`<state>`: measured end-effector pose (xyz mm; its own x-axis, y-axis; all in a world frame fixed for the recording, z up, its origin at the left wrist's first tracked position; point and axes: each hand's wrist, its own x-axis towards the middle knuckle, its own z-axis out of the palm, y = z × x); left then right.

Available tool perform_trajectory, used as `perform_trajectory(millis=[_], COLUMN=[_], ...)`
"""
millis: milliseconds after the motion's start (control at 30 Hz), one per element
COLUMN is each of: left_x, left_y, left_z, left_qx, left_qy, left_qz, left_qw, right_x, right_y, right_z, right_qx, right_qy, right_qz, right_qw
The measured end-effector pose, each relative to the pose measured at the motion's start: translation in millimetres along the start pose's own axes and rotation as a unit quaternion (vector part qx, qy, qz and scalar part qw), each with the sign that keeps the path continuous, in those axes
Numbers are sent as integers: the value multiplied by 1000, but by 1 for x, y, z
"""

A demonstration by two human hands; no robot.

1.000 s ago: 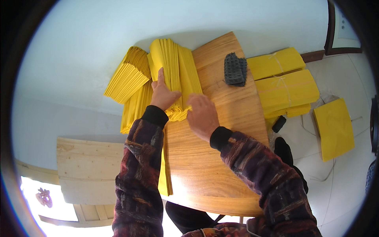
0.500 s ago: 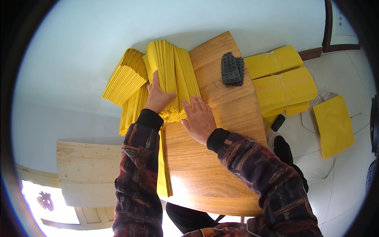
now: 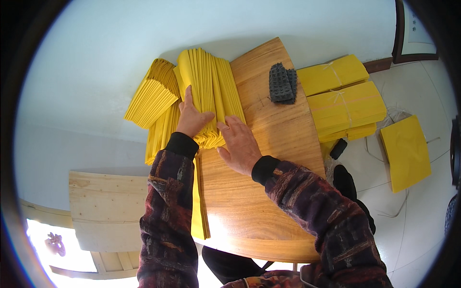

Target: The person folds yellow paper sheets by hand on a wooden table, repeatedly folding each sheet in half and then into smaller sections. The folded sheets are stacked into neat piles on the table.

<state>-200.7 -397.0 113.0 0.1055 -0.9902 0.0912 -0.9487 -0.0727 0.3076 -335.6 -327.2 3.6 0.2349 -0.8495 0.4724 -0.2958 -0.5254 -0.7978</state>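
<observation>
A thick row of folded yellow papers (image 3: pixel 211 77) leans in overlapping layers on the wooden table by the wall. My left hand (image 3: pixel 193 119) rests on its near left part, index finger stretched along the folds and thumb spread to the right. Against the row's near right edge lies my right hand (image 3: pixel 241 144), palm down, with its fingers extended. Its fingertips touch the outermost folds. Neither hand is closed round a sheet. To the left, another fanned yellow stack (image 3: pixel 152 93) lies on top of more yellow papers (image 3: pixel 163 132).
On the wooden table (image 3: pixel 259 206) sits a dark grey textured cloth (image 3: pixel 282 84). Tied yellow bundles (image 3: pixel 345 108) stand beyond its right edge, with a loose yellow stack (image 3: pixel 407 153) near the floor. A pale wooden board (image 3: pixel 108 206) is at the left.
My right hand has shifted slightly left, its fingertips further onto the folded papers. The left hand stays in place.
</observation>
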Motion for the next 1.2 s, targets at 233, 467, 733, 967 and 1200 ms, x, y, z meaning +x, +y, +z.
perform_trajectory(millis=[233, 467, 733, 967, 1200], left_x=[2, 0, 2, 2, 3], left_y=[3, 16, 18, 13, 3], left_z=[1, 5, 6, 2, 3], left_qx=[10, 42, 41, 31, -13], left_qy=[-2, -15, -17, -17, -7], left_qz=[6, 12, -4, 4, 8], left_qw=[1000, 999, 999, 999, 1000], right_x=[0, 8, 20, 15, 15], right_y=[-4, 4, 11, -5, -2], right_z=[1, -5, 0, 16, 33], right_qx=[41, 157, 295, 60, 8], right_qy=[-23, 10, 22, 122, 169], right_qz=[-19, 2, 190, 155, 111], right_qw=[999, 988, 936, 979, 979])
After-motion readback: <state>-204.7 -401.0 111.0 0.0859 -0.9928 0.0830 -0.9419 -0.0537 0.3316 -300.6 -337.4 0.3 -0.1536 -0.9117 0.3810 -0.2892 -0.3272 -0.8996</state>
